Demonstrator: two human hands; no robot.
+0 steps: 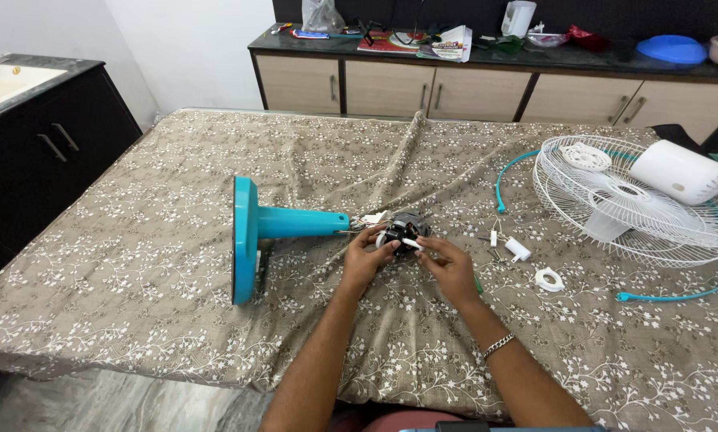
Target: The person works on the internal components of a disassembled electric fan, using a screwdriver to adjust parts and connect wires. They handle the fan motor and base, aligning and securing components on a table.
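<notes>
A teal fan stand [264,230] lies on its side on the cloth-covered table [159,264], its base to the left and its neck pointing right. At the neck's end sits the dark fan motor [408,226] with loose wires. My left hand [365,258] holds the motor from the left. My right hand [448,264] grips it from the right, fingers pinching a small white part at the motor's front.
White wire fan grilles [615,210] and a white motor cover [680,171] lie at the right, ringed by a teal rim strip [679,298]. Small white parts [519,250] and a white ring [549,279] lie near my right hand. Cabinets stand behind, with a cluttered counter [583,58].
</notes>
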